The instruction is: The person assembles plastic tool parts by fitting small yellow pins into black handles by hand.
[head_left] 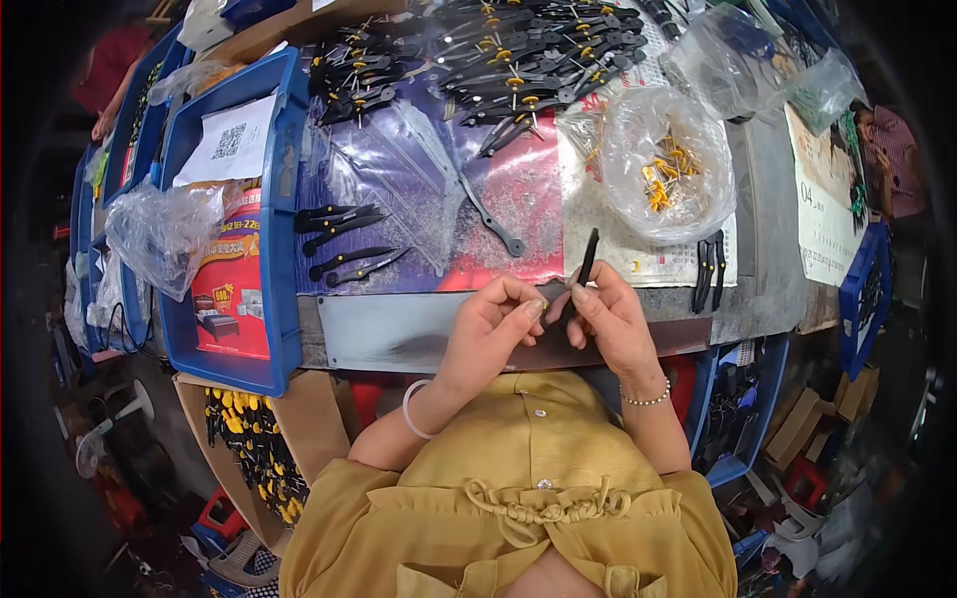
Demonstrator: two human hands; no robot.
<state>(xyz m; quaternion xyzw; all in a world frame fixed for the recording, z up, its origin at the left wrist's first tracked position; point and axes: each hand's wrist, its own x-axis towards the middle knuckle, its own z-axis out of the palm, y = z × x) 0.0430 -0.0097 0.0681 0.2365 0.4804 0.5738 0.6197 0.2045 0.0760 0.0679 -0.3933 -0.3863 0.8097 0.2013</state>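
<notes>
Close above the table's front edge, my right hand (pixel 610 311) pinches a slim black tool part (pixel 589 254) that points up and away from me. My left hand (pixel 501 324) is just left of it, thumb and forefinger pressed together on something tiny that I cannot make out. The fingertips of both hands nearly meet at the lower end of the black part. Beyond them lie a clear plastic bag (pixel 620 204) holding small yellow pieces (pixel 670 171) and a long grey metal bar with a round end (pixel 488 217). Several black handle-like pieces (pixel 344 244) lie to the left.
Piles of black tools with yellow bits (pixel 528 60) cover the far side. Two black pieces (pixel 710 271) lie at the right. A blue tray (pixel 289 130) with papers stands left, above a carton (pixel 319 419) of black-and-yellow tools. Another blue bin (pixel 773 374) sits lower right.
</notes>
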